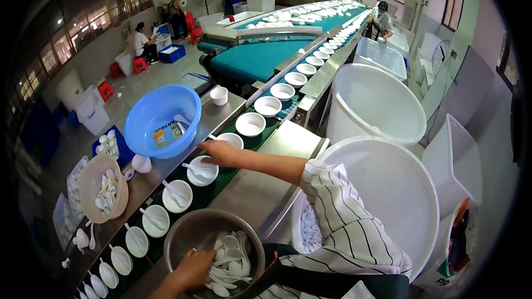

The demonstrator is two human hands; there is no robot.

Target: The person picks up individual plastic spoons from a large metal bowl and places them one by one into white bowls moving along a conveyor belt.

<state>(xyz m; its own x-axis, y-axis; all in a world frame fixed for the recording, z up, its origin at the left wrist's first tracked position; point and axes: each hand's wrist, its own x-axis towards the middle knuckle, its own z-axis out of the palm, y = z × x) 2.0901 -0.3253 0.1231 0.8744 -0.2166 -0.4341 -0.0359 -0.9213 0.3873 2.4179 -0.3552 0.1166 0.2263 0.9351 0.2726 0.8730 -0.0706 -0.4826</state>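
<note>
My left hand (194,268) is down in a steel basin (183,227) of white spoons (235,257), its curled fingers closed on spoons, partly blurred. Across the moving line, my right hand (220,153) hovers beside a white bowl (231,140), thumb and fingers apart. A spoon handle (212,137) sticks out over that bowl's rim next to my fingertips. Just nearer stands another bowl with a white spoon (197,170) lying in it. Several more bowls, each with a spoon, run down toward the lower left on the green belt. Farther up, the bowls (250,124) hold no spoons.
Left of the belt stand a blue basin (166,97), a cream basin (91,188) of spoons and a white cup (219,96). Large white tubs (382,182) are close on my right. A wide teal conveyor (249,63) extends ahead; other people work farther off.
</note>
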